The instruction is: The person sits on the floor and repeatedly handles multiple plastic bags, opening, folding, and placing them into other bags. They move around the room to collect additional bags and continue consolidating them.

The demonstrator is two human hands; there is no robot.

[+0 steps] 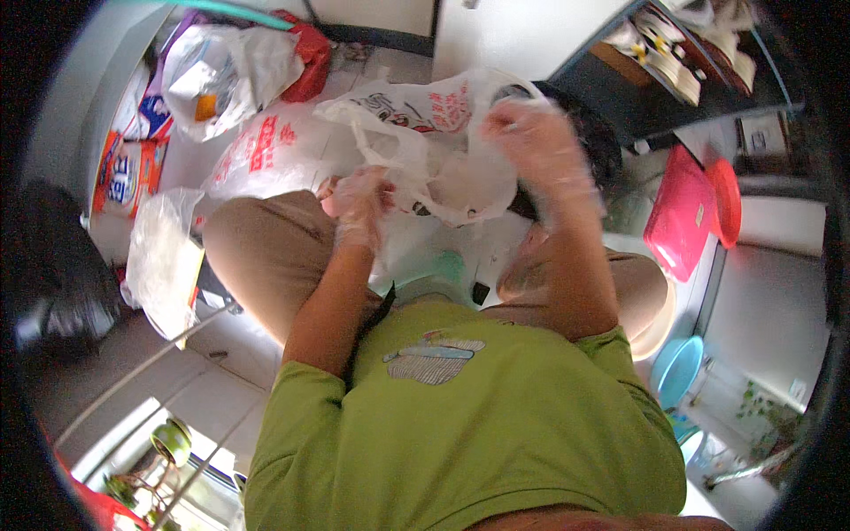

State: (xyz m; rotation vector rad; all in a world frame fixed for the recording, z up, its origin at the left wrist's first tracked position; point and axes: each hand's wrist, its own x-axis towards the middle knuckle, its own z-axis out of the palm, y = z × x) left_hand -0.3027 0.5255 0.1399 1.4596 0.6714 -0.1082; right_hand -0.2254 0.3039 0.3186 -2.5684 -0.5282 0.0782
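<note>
A white plastic carrier bag with red and black print point(418, 109) lies in front of me, its handles loosely spread. My left hand point(358, 199), in a clear disposable glove, is at the bag's near left edge with its fingers curled; whether it grips the plastic is unclear. My right hand point(531, 136), gloved too and blurred, is raised at the bag's right side, near a handle loop; its fingers are too blurred to read. Between the hands a translucent, rounded plastic piece point(475, 182) shows within the bag's opening. Small black pieces lie close by, one a black square point(480, 293).
Another carrier bag with red print point(265, 152) lies to the left, below an opened white bag point(226, 79). An orange packet point(129, 174) stands by the wall. At right are a pink container point(680, 212), a red basin point(725, 202) and a blue basin point(677, 372).
</note>
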